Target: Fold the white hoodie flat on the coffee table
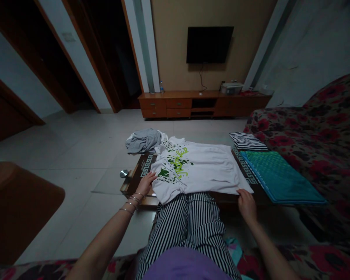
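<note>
A white T-shirt (204, 167) with a green print lies spread flat on a low coffee table (140, 171) in front of me. My left hand (146, 183) rests at the shirt's near left edge by the sleeve, fingers closed on the cloth. At the near right corner of the hem my right hand (246, 203) pinches the fabric. Several bangles circle my left wrist. My legs in striped trousers (189, 225) reach under the table's near edge.
A crumpled grey garment (144, 140) lies at the table's far left. A folded striped cloth (247, 141) and a teal folded item (280, 177) lie at the right. A floral sofa (323, 144) is on the right, a TV cabinet (201, 104) ahead, a brown piece of furniture (17, 210) at left.
</note>
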The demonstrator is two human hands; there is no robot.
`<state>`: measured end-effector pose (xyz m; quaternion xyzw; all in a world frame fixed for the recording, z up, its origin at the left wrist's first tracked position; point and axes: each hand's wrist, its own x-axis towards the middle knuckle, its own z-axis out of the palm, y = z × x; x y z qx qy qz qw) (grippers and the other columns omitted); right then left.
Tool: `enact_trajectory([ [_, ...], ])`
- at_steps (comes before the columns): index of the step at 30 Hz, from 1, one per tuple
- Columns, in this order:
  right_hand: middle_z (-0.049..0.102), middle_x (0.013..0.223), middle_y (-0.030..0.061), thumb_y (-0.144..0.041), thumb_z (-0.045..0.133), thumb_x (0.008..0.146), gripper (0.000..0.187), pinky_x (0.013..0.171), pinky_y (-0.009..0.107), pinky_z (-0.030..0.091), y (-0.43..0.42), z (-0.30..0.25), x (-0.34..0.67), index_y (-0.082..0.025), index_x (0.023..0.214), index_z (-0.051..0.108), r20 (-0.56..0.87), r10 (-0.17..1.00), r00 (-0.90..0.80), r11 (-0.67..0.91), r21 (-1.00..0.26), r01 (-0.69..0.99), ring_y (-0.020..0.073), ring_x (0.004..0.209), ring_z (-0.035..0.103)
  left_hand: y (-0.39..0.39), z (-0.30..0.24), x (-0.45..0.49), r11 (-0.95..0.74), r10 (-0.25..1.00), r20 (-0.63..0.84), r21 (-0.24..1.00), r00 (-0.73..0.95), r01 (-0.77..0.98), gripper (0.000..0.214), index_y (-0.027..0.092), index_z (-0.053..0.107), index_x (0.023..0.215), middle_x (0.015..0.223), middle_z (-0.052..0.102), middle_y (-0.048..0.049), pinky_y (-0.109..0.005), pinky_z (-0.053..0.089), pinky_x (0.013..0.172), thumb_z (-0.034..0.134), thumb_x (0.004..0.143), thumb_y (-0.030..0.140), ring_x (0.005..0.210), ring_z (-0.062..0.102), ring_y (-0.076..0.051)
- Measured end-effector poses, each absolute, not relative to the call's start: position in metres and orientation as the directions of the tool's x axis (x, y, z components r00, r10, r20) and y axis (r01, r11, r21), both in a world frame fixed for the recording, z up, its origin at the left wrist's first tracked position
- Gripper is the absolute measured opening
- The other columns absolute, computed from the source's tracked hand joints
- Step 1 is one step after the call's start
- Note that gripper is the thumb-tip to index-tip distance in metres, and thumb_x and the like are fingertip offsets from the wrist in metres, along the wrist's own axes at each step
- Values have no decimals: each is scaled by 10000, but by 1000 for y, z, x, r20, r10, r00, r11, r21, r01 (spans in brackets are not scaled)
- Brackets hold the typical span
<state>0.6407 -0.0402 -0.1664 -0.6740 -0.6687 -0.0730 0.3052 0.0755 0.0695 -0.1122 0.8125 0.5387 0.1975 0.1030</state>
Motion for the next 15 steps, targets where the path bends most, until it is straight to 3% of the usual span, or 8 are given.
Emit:
enact_trajectory([
  [4,613,1014,124,-95,369,770,346,909,415,451,-55,-165,643,-165,1014,605,488,867,101,69,-318,946,262,1006,531,45,-113,68,-396,916,242,398,322,828,479,179,653,1189,1373,544,-81,-459,343,1122,465,767,54,1355,401,-218],
  [8,587,1061,120,-48,375,687,446,931,438,433,-68,-165,636,-180,1064,575,516,853,81,102,-316,943,275,1047,516,23,-114,73,-354,924,279,366,261,861,444,204,648,1196,1374,542,-76,-482,340,1110,493,794,95,1356,389,-246],
  [15,564,1080,154,-65,406,673,449,941,483,402,-65,-173,618,-166,1086,551,571,803,169,28,-320,947,317,1075,498,5,-118,96,-213,926,369,339,79,916,540,249,614,1239,1373,546,-27,-452,345,1086,446,771,40,1326,407,-257],
])
